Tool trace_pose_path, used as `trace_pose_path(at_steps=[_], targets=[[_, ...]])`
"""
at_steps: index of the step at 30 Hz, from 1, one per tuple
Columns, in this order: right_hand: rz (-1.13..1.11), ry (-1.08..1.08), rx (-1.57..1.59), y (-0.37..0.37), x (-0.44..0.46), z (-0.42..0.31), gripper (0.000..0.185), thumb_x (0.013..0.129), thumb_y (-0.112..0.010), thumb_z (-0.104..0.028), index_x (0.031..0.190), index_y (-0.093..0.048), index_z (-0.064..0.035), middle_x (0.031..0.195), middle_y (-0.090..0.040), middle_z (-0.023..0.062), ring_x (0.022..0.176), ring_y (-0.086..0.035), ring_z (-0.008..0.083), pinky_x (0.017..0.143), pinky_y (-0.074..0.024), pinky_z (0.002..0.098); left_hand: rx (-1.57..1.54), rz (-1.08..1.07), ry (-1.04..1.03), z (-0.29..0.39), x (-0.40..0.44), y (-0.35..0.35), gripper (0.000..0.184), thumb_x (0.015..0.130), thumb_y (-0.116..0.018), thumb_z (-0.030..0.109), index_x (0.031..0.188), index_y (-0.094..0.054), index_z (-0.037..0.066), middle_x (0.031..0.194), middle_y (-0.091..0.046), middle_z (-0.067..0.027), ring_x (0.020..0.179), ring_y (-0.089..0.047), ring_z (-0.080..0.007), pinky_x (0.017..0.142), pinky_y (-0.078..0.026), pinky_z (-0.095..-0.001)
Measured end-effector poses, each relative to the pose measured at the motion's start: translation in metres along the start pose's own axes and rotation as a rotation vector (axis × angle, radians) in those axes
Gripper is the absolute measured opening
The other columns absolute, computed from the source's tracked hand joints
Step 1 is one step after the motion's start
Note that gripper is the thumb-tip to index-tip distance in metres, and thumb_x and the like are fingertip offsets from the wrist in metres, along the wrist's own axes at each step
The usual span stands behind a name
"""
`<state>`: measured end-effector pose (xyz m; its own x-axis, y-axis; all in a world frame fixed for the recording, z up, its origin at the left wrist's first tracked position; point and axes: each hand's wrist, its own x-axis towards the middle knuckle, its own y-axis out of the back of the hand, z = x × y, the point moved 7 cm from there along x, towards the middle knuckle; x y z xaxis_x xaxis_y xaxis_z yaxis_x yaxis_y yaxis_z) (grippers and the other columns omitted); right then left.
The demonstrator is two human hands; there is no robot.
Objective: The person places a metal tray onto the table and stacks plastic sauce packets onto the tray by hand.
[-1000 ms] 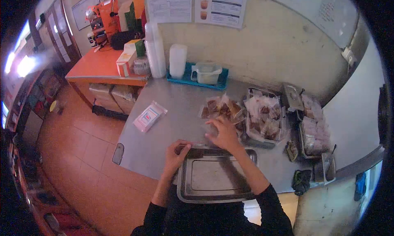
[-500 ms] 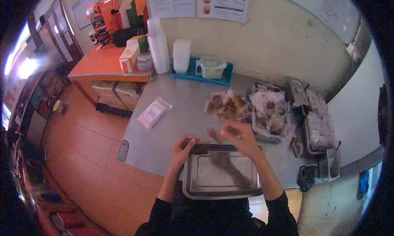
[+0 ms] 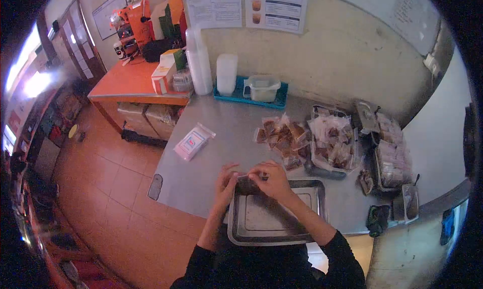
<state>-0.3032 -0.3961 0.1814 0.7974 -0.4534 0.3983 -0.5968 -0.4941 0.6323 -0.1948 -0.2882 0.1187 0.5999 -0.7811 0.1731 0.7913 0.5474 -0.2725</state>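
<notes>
Over the far left corner of a steel tray (image 3: 236,228), my two hands meet at a small clear bag (image 3: 246,185) with something dark in it. My left hand (image 3: 226,183) pinches the bag's top edge from the left. Close beside it, my right hand (image 3: 271,181) has thumb and fingers closed on the same edge. Part of the bag is hidden by the fingers. Beyond my right hand lies a loose heap of small clear bags with brown contents (image 3: 284,137). To its right, a clear plastic container (image 3: 314,156) holds more such bags.
A white-and-pink packet (image 3: 194,142) lies on the steel table (image 3: 201,183) at left. Along the wall a teal tray (image 3: 275,104) carries plastic tubs, beside stacked clear cups (image 3: 198,63). Packed bags (image 3: 392,158) and a small metal container (image 3: 410,201) stand at right.
My right hand has moved left and down from near the bag heap to meet my left hand. Both hands now hold the small bag's edge. The view has shifted slightly.
</notes>
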Motion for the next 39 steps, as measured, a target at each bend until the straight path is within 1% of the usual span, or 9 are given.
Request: trace_pose_path(at_steps=[5, 11, 13, 15, 17, 26, 33, 35, 39], targets=[[0.04, -0.112, 0.089, 0.001, -0.005, 0.008, 0.015, 0.078, -0.071, -0.025, 0.081, -0.072, -0.0103, 0.075, -0.067, 0.0064, 0.072, -0.056, 0.0267, 0.076, -0.045, 0.0423, -0.109, -0.034, 0.047, -0.009, -0.006, 0.002, 0.037, 0.094, -0.058, 0.014, 0.125, -0.04, 0.008, 0.106, -0.062, -0.0084, 0.093, -0.058, -0.0137, 0.082, -0.046, -0.0273], [0.121, -0.017, 0.002, 0.002, -0.006, 0.013, 0.019, 0.077, -0.072, -0.028, 0.077, -0.071, -0.0087, 0.076, -0.066, 0.008, 0.075, -0.057, 0.0291, 0.078, -0.0454, 0.0409, 0.237, 0.003, -0.218, -0.005, -0.003, 0.004, 0.022, 0.088, -0.066, 0.01, 0.107, -0.057, 0.003, 0.098, -0.064, -0.0038, 0.088, -0.058, -0.0112, 0.079, -0.046, -0.0244], [0.094, -0.039, 0.018, 0.009, 0.009, 0.027, 0.02, 0.078, -0.071, -0.029, 0.081, -0.071, -0.0089, 0.083, -0.066, 0.0087, 0.081, -0.058, 0.0298, 0.082, -0.0444, 0.0412, 0.168, 0.075, 0.05, -0.006, -0.003, 0.005, 0.013, 0.087, -0.068, 0.009, 0.096, -0.064, 0.001, 0.092, -0.066, -0.0026, 0.083, -0.059, -0.0103, 0.076, -0.047, -0.0241], [0.066, -0.054, 0.036, 0.019, 0.031, 0.035, 0.021, 0.078, -0.069, -0.03, 0.085, -0.071, -0.0092, 0.089, -0.067, 0.0094, 0.087, -0.058, 0.0305, 0.085, -0.0434, 0.0415, 0.212, 0.071, 0.01, -0.002, -0.001, 0.005, 0.012, 0.086, -0.068, 0.01, 0.095, -0.065, 0.001, 0.089, -0.066, -0.0027, 0.082, -0.06, -0.0106, 0.076, -0.048, -0.0246], [0.035, -0.045, -0.503, 0.027, 0.054, 0.033, 0.025, 0.079, -0.066, -0.028, 0.094, -0.068, -0.0078, 0.104, -0.064, 0.0106, 0.1, -0.056, 0.0306, 0.094, -0.0394, 0.0441, 0.261, 0.063, -0.032, 0.001, -0.003, 0.004, 0.012, 0.086, -0.069, 0.01, 0.094, -0.066, 0.001, 0.087, -0.067, -0.0028, 0.08, -0.061, -0.0109, 0.075, -0.049, -0.0252], [0.074, 0.15, -0.951, -0.055, 0.1, 0.096, 0.028, 0.08, -0.06, -0.023, 0.096, -0.063, 0.0004, 0.093, -0.062, 0.0155, 0.098, -0.059, 0.0294, 0.085, -0.0451, 0.0445, 0.249, 0.074, 0.12, 0.002, 0.0, 0.002, 0.018, 0.088, -0.067, 0.012, 0.101, -0.068, 0.0, 0.096, -0.069, -0.0055, 0.089, -0.063, -0.0131, 0.084, -0.048, -0.0282], [-0.102, -0.118, -0.748, -0.025, 0.101, 0.088, 0.016, 0.083, -0.051, -0.011, 0.091, -0.06, 0.0005, 0.089, -0.06, 0.0195, 0.088, -0.06, 0.0339, 0.077, -0.0485, 0.0444, 0.143, -0.006, 0.002, -0.01, 0.003, 0.002, 0.023, 0.089, -0.065, 0.013, 0.109, -0.063, 0.0, 0.1, -0.068, -0.0036, 0.09, -0.062, -0.014, 0.082, -0.049, -0.0286], [0.193, 0.064, -0.519, 0.009, 0.097, 0.067, 0.013, 0.087, -0.05, -0.011, 0.09, -0.053, 0.0002, 0.089, -0.058, 0.02, 0.083, -0.059, 0.0363, 0.075, -0.0471, 0.0455, 0.095, -0.012, 0.016, -0.01, 0.004, 0.003, 0.036, 0.088, -0.065, 0.014, 0.121, -0.055, 0.003, 0.113, -0.061, -0.0063, 0.101, -0.059, -0.0163, 0.087, -0.047, -0.0302], [0.104, 0.131, -0.307, 0.058, 0.097, 0.022, 0.017, 0.09, -0.051, -0.016, 0.09, -0.047, 0.0003, 0.087, -0.055, 0.018, 0.081, -0.057, 0.0359, 0.072, -0.0456, 0.0452, 0.309, -0.013, -0.119, 0.01, 0.02, -0.005, 0.044, 0.088, -0.066, 0.016, 0.126, -0.05, 0.002, 0.127, -0.054, -0.0122, 0.11, -0.056, -0.0209, 0.088, -0.047, -0.0332]])
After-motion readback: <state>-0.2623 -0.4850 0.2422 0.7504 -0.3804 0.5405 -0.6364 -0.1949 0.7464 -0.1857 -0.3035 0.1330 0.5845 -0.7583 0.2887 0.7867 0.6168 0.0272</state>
